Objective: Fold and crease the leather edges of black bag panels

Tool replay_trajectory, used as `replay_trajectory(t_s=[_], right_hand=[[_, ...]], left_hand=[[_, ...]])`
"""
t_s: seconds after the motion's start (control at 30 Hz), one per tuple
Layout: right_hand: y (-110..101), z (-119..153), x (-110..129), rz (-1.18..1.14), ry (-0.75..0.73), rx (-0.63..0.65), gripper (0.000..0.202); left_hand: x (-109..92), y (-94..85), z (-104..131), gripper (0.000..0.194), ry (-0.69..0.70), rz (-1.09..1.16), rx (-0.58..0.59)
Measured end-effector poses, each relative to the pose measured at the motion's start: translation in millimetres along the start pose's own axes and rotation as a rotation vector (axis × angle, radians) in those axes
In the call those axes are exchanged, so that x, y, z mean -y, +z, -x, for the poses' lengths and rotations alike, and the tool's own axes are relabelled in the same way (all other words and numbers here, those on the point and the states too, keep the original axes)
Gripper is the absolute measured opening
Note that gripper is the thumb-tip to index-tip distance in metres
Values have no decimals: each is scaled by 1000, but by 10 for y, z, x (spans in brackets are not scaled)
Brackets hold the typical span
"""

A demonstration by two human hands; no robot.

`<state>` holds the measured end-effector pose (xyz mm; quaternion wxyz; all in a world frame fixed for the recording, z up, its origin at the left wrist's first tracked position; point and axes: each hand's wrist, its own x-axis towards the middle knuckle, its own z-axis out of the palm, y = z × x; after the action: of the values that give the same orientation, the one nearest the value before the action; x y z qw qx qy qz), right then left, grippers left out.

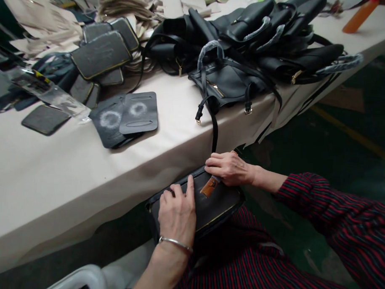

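Observation:
A black leather-like bag (pixel 220 204) with yellowish edge lines rests on the lap against the table edge. My left hand (pixel 177 209), with a silver bangle at the wrist, is on its top face; the index finger points along the far seam and the others bend at the rim. My right hand (pixel 228 167) is closed near the far edge of the bag. From under its palm sticks out a small tool's orange-brown handle (pixel 210 186); its working end is hidden by the fingers.
Black bags with straps and buckles (pixel 232 82) are heaped on the white-covered table (pixel 93 187). Black panels (pixel 139 113) with whitish rings lie left of them, near stacked padded panels (pixel 102 53) and clear plastic wrap (pixel 64 100). An orange bottle (pixel 359 17) stands far right. A white chair arm (pixel 83 280) is below.

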<state>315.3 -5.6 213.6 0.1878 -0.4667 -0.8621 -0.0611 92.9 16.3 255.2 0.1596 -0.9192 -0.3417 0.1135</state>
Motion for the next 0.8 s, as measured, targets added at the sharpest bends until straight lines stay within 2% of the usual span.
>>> replay_trajectory(t_s=[0.13,0.27,0.33,0.4,0.6,0.7,0.8], right_hand=[[1,18,42,-18,18,-9,22],[37,28,40,-4,17,-20,19],[49,14,44,5,29,-10,17],[38,-15,55,16,35,29,16],[-145,-74,121,76,54,177,14],[-220,57,276,49,64,149,14],[-220,331,554,-10,-85,73,22]], left_hand=[[-113,-27,-109,53,34,-9,-27],[122,131,87,48,89,-64,-97],[264,219,227,45,77,-84,-131],[325,259,297,43,47,-72,-144],[213,145,217,54,-27,53,-79],[279,222,469,44,-23,265,-132],[303,414,954,48,28,542,-238]])
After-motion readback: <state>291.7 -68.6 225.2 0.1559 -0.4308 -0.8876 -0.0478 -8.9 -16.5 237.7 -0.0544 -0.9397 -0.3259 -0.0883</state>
